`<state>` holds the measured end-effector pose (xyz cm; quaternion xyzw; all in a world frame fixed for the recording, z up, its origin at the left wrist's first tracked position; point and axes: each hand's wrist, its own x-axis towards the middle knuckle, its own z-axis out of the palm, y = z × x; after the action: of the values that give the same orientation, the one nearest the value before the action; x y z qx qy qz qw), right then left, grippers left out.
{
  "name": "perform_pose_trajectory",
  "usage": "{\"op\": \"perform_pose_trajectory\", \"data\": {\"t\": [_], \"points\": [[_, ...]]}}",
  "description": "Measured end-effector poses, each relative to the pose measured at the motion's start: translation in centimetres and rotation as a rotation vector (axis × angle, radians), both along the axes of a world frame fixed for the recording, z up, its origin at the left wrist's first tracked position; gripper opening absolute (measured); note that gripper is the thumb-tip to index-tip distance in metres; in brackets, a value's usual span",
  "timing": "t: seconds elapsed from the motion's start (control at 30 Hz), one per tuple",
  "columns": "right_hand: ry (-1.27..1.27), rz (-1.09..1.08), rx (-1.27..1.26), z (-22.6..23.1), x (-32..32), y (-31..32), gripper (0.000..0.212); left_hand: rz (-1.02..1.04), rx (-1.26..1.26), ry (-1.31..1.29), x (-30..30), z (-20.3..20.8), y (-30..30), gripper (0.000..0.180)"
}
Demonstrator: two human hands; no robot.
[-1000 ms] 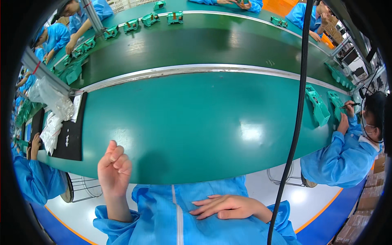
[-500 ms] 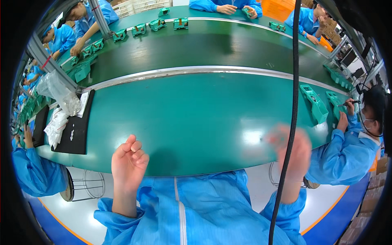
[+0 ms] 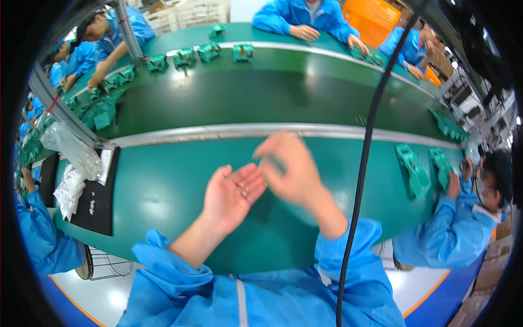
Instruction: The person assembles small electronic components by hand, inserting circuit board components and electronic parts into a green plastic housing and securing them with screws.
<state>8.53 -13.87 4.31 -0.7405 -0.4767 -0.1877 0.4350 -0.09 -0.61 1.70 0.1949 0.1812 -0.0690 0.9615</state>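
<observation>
My left hand (image 3: 226, 199) is palm up above the green table (image 3: 163, 191), its fingers stretched and slightly cupped. Several small shiny pieces (image 3: 243, 189) lie on that palm near the fingers; they look metallic but are too small to name. My right hand (image 3: 294, 171) hovers just beside the left fingertips, its thumb and fingers curved toward the palm. Motion blurs it, so whether it pinches anything does not show.
Two green plastic housings (image 3: 414, 173) lie at the right, the farther one by a co-worker (image 3: 457, 218). At the left, a black mat (image 3: 101, 212) carries plastic bags (image 3: 70, 191) and small white bits. A black cable (image 3: 362, 163) hangs in front. Green assemblies (image 3: 210, 52) line the far conveyor side.
My hands, apart earlier, have come together over the middle of the table. The left has opened from curled fingers, showing the small pieces; the right has swung leftward. The view has tilted.
</observation>
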Motion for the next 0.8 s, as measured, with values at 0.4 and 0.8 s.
{"op": "perform_pose_trajectory", "data": {"t": [0.4, 0.8], "points": [[0.097, -0.018, -0.187, -5.0, -1.1, 2.5, 0.027, -0.007, -0.108, -0.135, 0.0, -2.2, 2.7, 0.066], [0.13, 0.034, -0.127, -4.5, -0.6, 2.1, 0.014, -0.169, 0.083, -0.08, -0.4, -4.0, 2.3, 0.024]]}}
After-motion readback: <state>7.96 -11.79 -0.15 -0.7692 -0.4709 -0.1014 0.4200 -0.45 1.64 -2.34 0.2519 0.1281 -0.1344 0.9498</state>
